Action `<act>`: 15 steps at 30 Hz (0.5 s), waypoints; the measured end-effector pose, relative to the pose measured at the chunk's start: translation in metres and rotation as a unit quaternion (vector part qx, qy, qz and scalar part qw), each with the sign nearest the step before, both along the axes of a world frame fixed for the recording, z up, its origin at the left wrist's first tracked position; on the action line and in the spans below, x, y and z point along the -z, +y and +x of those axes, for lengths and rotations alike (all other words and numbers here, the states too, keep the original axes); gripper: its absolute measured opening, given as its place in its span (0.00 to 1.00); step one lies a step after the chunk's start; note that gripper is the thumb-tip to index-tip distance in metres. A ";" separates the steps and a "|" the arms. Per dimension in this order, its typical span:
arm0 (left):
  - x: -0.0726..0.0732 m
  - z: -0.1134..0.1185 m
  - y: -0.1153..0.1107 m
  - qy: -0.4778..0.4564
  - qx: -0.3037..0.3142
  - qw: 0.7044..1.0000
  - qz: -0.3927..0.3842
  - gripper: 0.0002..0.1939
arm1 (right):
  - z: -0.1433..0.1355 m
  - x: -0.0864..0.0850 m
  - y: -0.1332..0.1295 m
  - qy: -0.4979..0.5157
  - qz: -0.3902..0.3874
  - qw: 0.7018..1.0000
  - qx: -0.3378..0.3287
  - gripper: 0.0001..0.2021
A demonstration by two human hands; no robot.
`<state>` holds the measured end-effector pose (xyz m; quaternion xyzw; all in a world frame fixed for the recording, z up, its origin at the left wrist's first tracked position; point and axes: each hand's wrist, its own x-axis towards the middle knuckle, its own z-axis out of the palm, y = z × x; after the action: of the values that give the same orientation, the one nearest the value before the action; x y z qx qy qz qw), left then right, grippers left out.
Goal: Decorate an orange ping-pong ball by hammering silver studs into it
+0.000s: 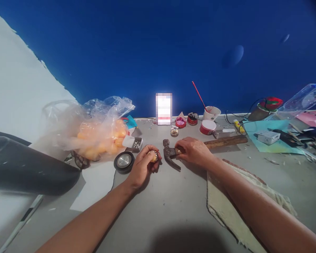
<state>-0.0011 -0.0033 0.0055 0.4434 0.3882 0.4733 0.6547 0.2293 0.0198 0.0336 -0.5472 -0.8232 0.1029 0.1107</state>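
My left hand point(144, 162) is closed around a small yellowish round piece point(154, 156) with a dark, beaded-looking edge; the fingers cover part of it. Just right of it lies a claw hammer point(170, 153) with a dark metal head and a wooden handle pointing right. My right hand point(192, 150) grips the handle close to the head. Beyond the hammer head sits a small shiny patterned round object point(174, 131). Beside my left hand are a black round disc with a silver centre point(124, 161) and a small open box of metal bits point(137, 143).
Plastic bags with orange contents point(102, 135) fill the left, near a dark cylinder point(28, 165). Behind stand a bright phone screen point(164, 109), a white cup point(212, 113) with a red stick, and a red-white tub point(208, 127). A cloth point(226, 196) lies under my right forearm.
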 end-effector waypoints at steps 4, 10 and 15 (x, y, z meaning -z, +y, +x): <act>-0.002 0.000 -0.001 0.019 0.012 1.000 0.002 0.13 | 0.003 0.004 0.005 0.015 -0.010 0.999 -0.035 0.10; -0.009 -0.005 -0.006 0.193 0.099 0.972 0.092 0.08 | 0.004 0.004 0.003 0.025 -0.031 0.999 -0.032 0.09; -0.010 -0.006 -0.009 0.244 0.120 0.954 0.126 0.07 | -0.001 -0.012 0.002 0.042 -0.026 0.998 0.027 0.11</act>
<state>-0.0070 -0.0119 0.0157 0.6677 0.4168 0.3137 0.5310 0.2284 0.0220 0.0458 -0.5674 -0.7997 0.1438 0.1335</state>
